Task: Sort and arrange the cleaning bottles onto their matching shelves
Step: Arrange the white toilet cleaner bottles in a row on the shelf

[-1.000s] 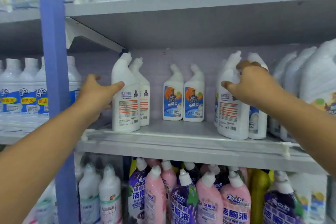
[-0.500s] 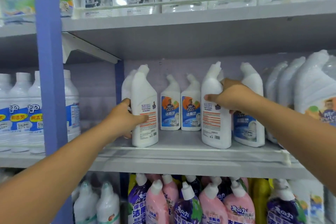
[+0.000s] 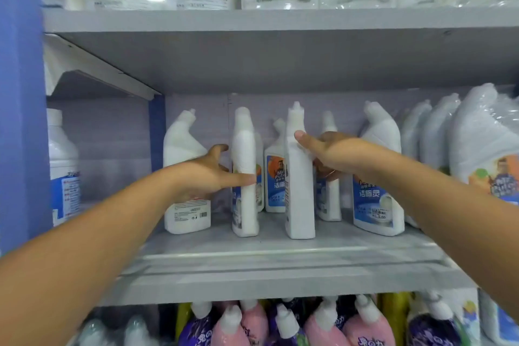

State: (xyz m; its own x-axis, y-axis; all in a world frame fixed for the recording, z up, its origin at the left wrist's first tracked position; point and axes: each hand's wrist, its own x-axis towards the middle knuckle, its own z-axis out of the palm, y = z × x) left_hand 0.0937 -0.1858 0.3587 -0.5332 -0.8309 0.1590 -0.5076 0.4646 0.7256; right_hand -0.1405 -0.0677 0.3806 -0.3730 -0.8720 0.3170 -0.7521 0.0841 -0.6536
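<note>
Grey shelf (image 3: 280,261), two white bottles (image 3: 244,177) in hands (image 3: 202,177)

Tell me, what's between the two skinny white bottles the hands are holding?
In the head view, a blue-labelled bottle stands farther back in the gap between the left-hand bottle and the right-hand bottle. In front of it is only bare shelf.

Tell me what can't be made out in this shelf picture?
- Left bottle: label turned edge-on to the head camera.
- Right hand: its fingers are hidden behind the right bottle.
- Pink bottles: cut off by the bottom edge.
- Barcode bottle: print too small, partly behind the left hand.
</note>
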